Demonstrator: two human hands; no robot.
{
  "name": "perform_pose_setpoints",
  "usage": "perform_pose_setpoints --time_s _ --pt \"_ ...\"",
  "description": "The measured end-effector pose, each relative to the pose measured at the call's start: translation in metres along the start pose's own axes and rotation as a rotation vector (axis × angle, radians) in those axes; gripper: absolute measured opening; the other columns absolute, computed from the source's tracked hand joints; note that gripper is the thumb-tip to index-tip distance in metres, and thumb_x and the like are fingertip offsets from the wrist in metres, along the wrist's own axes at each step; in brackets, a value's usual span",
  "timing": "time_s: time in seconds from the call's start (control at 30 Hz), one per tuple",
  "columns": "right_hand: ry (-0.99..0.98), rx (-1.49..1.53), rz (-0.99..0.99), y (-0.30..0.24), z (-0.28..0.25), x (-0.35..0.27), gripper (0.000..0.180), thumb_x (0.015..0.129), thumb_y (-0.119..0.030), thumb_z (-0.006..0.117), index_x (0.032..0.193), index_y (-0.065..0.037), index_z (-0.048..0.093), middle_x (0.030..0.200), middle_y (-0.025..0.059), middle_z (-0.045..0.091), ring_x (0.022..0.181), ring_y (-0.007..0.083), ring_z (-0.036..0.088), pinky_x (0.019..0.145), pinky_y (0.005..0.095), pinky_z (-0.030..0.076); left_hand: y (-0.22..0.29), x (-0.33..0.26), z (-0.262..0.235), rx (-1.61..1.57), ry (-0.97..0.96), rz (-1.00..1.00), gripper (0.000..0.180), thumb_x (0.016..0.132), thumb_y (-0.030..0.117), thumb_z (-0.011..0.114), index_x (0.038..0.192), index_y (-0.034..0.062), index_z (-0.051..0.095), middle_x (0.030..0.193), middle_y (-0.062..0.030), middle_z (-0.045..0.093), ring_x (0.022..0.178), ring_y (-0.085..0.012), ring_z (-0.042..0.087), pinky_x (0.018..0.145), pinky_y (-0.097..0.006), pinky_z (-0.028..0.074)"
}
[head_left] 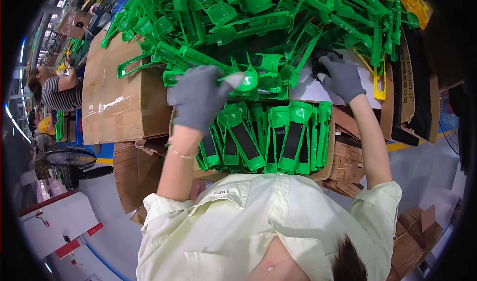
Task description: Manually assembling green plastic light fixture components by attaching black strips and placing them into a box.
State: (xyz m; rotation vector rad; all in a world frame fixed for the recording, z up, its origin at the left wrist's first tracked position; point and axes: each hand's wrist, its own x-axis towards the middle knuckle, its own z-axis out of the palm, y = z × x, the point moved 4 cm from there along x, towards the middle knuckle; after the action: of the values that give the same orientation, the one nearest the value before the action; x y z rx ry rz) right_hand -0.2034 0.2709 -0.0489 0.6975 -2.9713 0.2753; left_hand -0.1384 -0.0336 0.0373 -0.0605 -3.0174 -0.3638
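Observation:
Both my hands wear grey gloves. My left hand (198,97) is at the near edge of the green pile, its fingers bent and its thumb stretched against a green plastic housing (247,80) with a round cup end. Part of that grip is hidden behind the glove. To the right, my right hand (342,78) has its fingers curled on a small black piece (323,62), over a white surface (310,88). Below my hands, an open carton holds several green housings (242,140) standing in rows, with black strips along their flat sides.
A big heap of loose green plastic parts (248,12) fills the far side. Yellow plastic parts (380,84) hang at its right. A taped cardboard box (114,92) stands at left, with a black fan (69,159) beyond. Another person (59,89) sits far left. Cartons (415,236) lie lower right.

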Motion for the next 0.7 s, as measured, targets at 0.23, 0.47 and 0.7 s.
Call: perform_pose_setpoints --time_s 0.23,0.47,0.7 --pt "0.076 0.024 -0.051 -0.004 -0.007 -0.011 0.029 0.071 -0.017 0.064 0.099 -0.016 0.059 0.092 0.0100 0.060 0.075 0.0321 0.059 0.061 0.0430 0.047 0.017 -0.004 0.044 -0.079 0.091 0.026 0.036 0.073 0.039 0.067 0.083 0.0060 0.058 0.096 -0.0164 0.052 0.096 -0.0364 0.047 0.078 -0.045 0.044" --pt "0.348 0.227 0.066 -0.024 -0.054 -0.030 0.013 0.079 -0.018 0.063 0.088 -0.010 0.057 0.072 0.0126 0.061 0.065 0.0317 0.060 0.054 0.0388 0.045 -0.012 -0.024 0.027 -0.390 0.269 -0.203 0.023 0.084 0.022 0.059 0.096 0.0051 0.051 0.090 -0.0133 0.059 0.075 -0.0315 0.060 0.065 -0.040 0.049" --pt "0.461 1.147 0.383 -0.049 -0.078 -0.078 0.019 0.088 -0.017 0.057 0.101 -0.005 0.049 0.066 0.0031 0.056 0.051 0.0052 0.051 0.045 0.0182 0.040 -0.007 -0.060 -0.010 -1.360 0.196 -0.313 0.030 0.088 0.003 0.053 0.118 -0.0004 0.048 0.102 -0.0154 0.063 0.072 -0.0223 0.066 0.054 -0.027 0.054"
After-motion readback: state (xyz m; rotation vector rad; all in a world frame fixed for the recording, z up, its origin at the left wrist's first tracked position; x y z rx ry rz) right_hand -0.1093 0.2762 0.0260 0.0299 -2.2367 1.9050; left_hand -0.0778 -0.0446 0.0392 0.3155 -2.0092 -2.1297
